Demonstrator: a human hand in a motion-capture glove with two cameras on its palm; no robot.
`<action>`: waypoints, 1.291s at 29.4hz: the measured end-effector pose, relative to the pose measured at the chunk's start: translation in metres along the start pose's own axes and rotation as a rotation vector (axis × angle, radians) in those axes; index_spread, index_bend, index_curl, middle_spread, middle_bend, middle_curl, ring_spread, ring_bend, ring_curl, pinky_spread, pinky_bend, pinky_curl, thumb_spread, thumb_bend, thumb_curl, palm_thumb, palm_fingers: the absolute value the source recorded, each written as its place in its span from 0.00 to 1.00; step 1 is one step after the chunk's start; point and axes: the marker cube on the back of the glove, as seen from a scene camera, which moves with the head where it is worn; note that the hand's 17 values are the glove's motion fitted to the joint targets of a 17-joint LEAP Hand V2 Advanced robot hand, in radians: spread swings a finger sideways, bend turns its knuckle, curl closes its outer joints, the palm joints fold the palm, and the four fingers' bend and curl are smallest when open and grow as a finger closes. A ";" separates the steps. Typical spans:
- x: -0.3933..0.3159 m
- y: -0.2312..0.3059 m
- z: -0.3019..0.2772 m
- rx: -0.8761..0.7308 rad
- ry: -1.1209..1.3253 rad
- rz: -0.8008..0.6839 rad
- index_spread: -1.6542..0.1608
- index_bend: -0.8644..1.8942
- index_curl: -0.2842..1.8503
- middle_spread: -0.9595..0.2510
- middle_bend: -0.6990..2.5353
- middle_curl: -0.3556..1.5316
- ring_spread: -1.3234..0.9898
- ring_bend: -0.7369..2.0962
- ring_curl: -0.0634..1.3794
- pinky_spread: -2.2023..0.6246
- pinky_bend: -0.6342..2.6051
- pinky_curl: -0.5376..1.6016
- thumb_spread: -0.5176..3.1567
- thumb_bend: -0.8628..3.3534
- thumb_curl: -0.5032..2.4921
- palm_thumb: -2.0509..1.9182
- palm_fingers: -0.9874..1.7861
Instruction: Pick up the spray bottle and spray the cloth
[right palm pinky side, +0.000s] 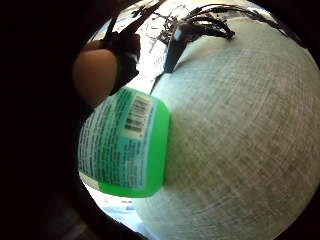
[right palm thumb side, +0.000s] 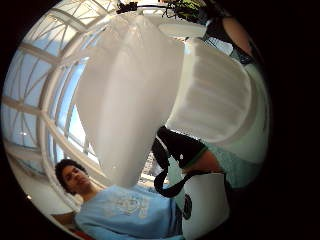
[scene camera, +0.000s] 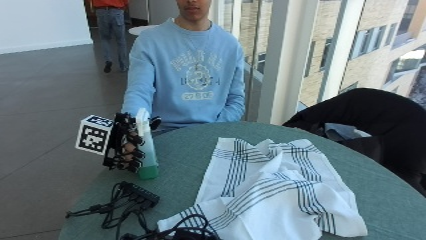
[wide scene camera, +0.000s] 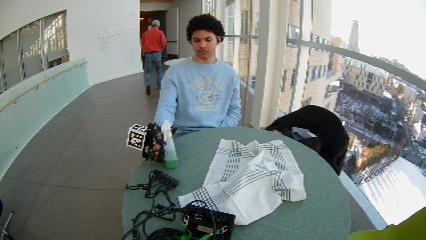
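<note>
A person in a pale blue printed sweatshirt sits at a round surface (scene camera: 373, 195) covered in grey-green woven fabric, its weave showing as a fine cross-hatch in the little finger side palm view. The black-gloved right hand (scene camera: 126, 145) is raised at the near edge of the surface, fingers (scene camera: 133, 152) curled round the translucent green plastic spray bottle (scene camera: 147, 150), which stands upright in the grip with its white ribbed trigger head on top and its rounded green base just above or barely at the surface; whether the base touches cannot be told. In the little finger side palm view the bottle's body shows a glossy white and green label with a barcode and small print, lying close beside the palm. The thumb side palm view is filled by the smooth white nozzle shroud and the ridged white collar of the trigger head.

Well apart from the bottle, toward the middle of the surface, lies the white cotton cloth (scene camera: 266, 190) with thin dark stripes crossing in a check, rumpled into soft folds and spread wide. At the near edge lies a black multi-port box with a tangle of black cables (scene camera: 133, 200). A black garment is draped over a chair (scene camera: 373, 120) beyond the far side
</note>
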 end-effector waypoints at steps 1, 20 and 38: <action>0.000 -0.002 0.002 0.002 -0.001 0.000 0.71 0.36 0.26 0.72 0.28 0.39 0.56 0.37 0.29 0.86 0.28 0.42 0.41 0.20 0.27 0.65 0.61; -0.004 -0.017 0.014 0.171 0.014 -0.044 0.75 0.39 0.30 0.72 0.27 0.40 0.54 0.40 0.29 0.85 0.25 0.41 0.39 0.22 0.31 0.74 0.73; -0.092 -0.056 0.026 -0.121 0.079 -0.124 0.77 0.38 0.33 0.72 0.27 0.41 0.54 0.42 0.32 0.83 0.25 0.40 0.38 0.20 0.33 0.74 0.76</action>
